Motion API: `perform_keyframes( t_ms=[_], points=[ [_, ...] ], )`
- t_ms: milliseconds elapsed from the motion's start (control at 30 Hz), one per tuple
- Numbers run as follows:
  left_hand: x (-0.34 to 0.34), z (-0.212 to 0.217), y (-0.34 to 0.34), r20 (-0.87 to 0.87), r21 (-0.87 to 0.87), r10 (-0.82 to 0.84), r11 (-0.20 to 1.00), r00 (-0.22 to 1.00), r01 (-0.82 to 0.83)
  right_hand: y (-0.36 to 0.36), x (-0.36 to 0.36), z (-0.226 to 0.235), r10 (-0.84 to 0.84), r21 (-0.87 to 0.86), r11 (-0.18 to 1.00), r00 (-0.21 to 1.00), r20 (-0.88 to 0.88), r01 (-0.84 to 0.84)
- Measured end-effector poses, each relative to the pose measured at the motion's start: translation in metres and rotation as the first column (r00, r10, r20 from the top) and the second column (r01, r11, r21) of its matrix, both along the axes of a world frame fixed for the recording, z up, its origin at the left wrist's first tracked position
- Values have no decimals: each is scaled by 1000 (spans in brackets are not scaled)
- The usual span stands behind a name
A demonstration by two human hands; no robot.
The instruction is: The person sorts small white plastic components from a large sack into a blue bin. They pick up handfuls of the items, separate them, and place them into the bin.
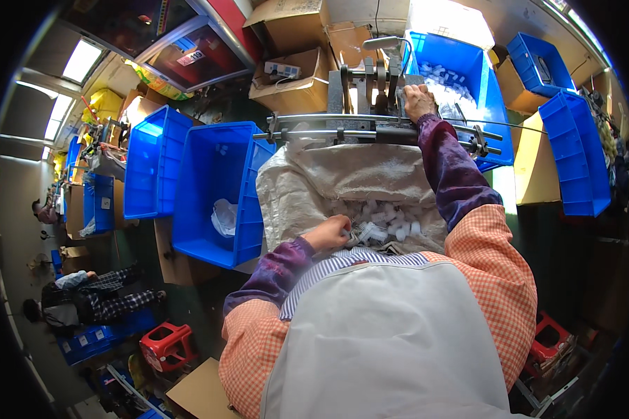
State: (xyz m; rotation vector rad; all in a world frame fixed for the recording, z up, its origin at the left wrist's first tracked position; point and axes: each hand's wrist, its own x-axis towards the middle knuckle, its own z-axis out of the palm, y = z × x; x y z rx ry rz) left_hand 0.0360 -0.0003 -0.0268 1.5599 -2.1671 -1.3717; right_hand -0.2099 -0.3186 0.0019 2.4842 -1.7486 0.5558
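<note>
My left hand [330, 234] rests at the near left edge of a heap of small white, ribbed plastic pieces [391, 222]. Its fingers are curled together, and what they hold, if anything, is hidden. The pieces lie in a pale woven sack [286, 185] spread in front of me. Stretched forward, my right hand [418, 103] is at the right side of a dark metal bench machine [376, 94]. Its fingers are bent down over that side, and their tips are too small to make out. Two steel rods [335, 118] run crosswise along the machine's near side.
Left of the sack is a blue crate [220, 157] with a clear plastic bag in it, beside another blue crate [150, 164]. Behind the machine on the right, a blue bin [486, 84] holds more white pieces. A red stool [168, 347] and a seated person [66, 304] are at the left.
</note>
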Motion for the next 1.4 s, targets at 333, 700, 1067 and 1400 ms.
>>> perform_keyframes(
  t_ms=[333,700,1067,1400],
  points=[
    [-2,-4,-2,46,-9,-125,992,991,125,-7,-3,-8,36,37,999,992,122,-40],
    [-7,-1,-2,118,-87,-140,985,983,151,6,-14,8,-239,163,957,971,-14,238],
    [-2,6,-5,162,-75,-234,966,959,248,17,35,-2,-171,28,985,985,6,170],
    [-8,24,-7,338,-247,-181,930,924,273,20,17,3,-167,51,985,986,-12,168]
  ],
)
